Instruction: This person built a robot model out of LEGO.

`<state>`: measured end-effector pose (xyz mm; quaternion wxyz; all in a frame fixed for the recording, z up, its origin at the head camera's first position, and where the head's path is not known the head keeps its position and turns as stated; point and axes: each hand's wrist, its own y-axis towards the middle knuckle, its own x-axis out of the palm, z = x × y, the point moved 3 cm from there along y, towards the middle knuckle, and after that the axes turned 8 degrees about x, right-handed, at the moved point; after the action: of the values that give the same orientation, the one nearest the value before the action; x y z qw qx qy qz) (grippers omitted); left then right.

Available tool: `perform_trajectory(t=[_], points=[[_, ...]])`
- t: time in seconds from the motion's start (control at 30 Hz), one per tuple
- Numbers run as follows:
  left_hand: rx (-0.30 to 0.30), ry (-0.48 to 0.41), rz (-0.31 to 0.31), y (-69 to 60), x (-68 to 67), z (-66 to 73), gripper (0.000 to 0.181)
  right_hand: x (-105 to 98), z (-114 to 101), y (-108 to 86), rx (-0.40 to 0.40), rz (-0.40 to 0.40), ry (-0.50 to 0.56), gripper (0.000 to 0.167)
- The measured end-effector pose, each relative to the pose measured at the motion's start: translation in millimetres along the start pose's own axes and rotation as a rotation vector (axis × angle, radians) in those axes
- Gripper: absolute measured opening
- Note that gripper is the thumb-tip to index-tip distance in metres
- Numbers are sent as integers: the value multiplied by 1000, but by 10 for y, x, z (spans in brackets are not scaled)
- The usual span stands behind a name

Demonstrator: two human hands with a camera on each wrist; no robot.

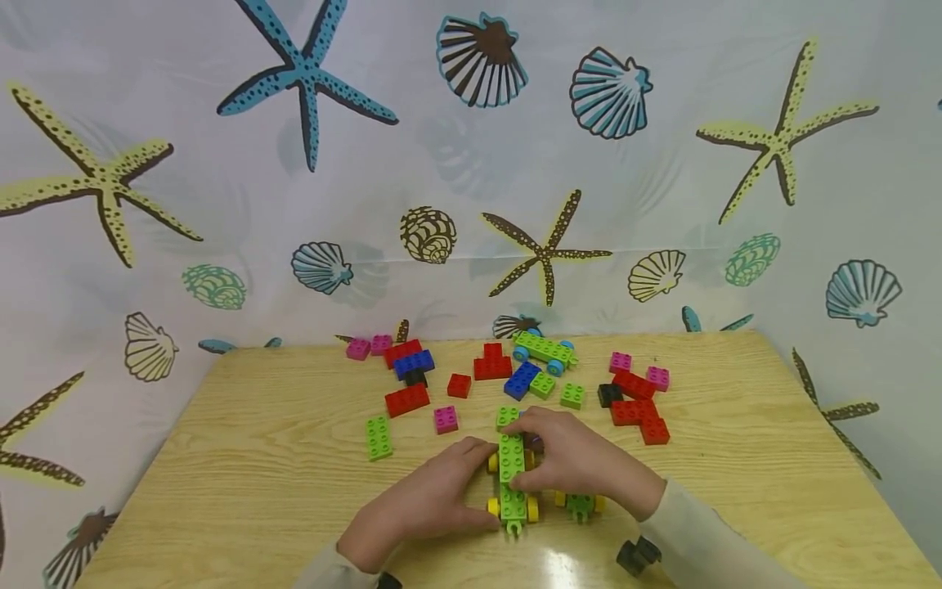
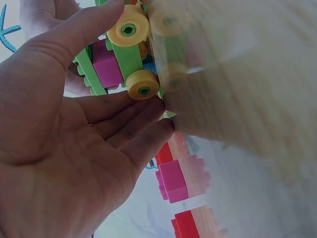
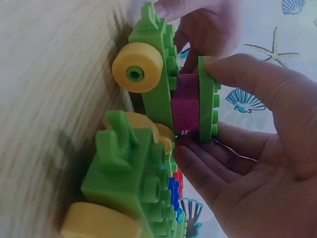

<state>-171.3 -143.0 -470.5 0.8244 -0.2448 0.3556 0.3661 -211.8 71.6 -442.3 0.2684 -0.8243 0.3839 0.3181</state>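
Note:
A green toy car base [image 1: 513,505] with yellow wheels stands on the table, a magenta brick [image 3: 185,101] on its studs. On top of that brick lies a flat green building plate [image 3: 205,99]. My right hand [image 1: 570,451] pinches the plate between thumb and fingers at its near and far ends. From the left side, my left hand [image 1: 434,495] holds the car base, thumb by the near wheel and fingertips by the far wheel [image 2: 142,85]. To the right, partly under my right forearm, stands a second green car base [image 3: 119,163] with yellow wheels.
Black pieces [image 1: 637,556] lie near the right forearm. Behind the hands are a green car base with blue wheels [image 1: 545,350], a red stack [image 1: 492,364], blue bricks [image 1: 522,380], a green plate [image 1: 379,438] and a magenta brick [image 1: 445,419]. A patterned cloth [image 1: 441,180] hangs behind the table.

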Motion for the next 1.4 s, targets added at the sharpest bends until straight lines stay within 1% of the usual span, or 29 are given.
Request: perform_trajectory(t=[0.23, 0.37, 0.63, 0.73, 0.93, 1.13, 1.4], points=[[-5, 8, 1, 1, -19, 13, 94, 42, 61, -17, -10, 11, 117, 69], [1, -5, 0, -13, -20, 17, 93, 93, 77, 13, -16, 24, 147, 68], [-10, 2, 0, -1, -7, -2, 94, 120, 81, 19, -11, 55, 130, 69], [-13, 8, -3, 5, 2, -15, 94, 115, 75, 12, -9, 52, 129, 69], [-1, 10, 3, 0, 7, -17, 93, 134, 80, 2, 22, 44, 146, 70], [0, -6, 4, -2, 10, -20, 93, 176, 74, 22, 11, 49, 173, 69], [-10, -2, -1, 17, 15, -29, 93, 182, 72, 31, 28, 58, 168, 66]])
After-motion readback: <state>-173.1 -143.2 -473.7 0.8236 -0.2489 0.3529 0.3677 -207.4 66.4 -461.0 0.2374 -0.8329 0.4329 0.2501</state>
